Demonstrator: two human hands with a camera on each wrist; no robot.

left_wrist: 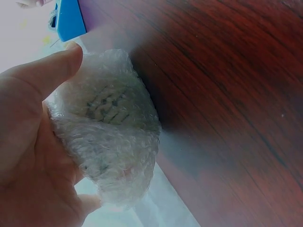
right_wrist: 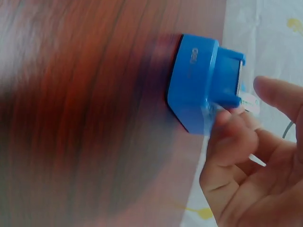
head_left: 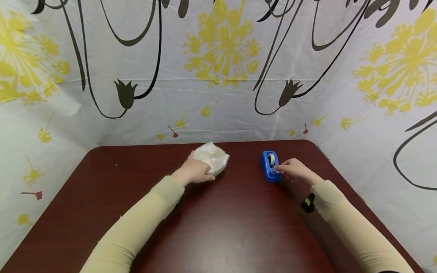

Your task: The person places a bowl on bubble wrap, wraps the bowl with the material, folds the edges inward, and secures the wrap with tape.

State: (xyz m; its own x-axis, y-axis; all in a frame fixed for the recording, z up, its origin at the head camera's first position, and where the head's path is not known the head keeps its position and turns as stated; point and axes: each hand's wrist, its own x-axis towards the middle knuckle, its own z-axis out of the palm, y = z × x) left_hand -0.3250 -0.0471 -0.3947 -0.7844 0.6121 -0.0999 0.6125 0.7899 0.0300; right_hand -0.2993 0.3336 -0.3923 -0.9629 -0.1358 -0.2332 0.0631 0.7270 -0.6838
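Bubble-wrapped bundle point(head_left: 215, 156), inside left grip point(head_left: 194, 171)

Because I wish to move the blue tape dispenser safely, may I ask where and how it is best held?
Probably from above, thumb and fingers across the long side walls of the blue tape dispenser: it stands upright on the table, its body long and narrow. Avoid the near end, where the apparent cutting edge sits and the right hand is.

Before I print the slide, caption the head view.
Left hand holds a whitish bubble-wrap bundle; right hand at a blue plastic tape dispenser on a maroon table.
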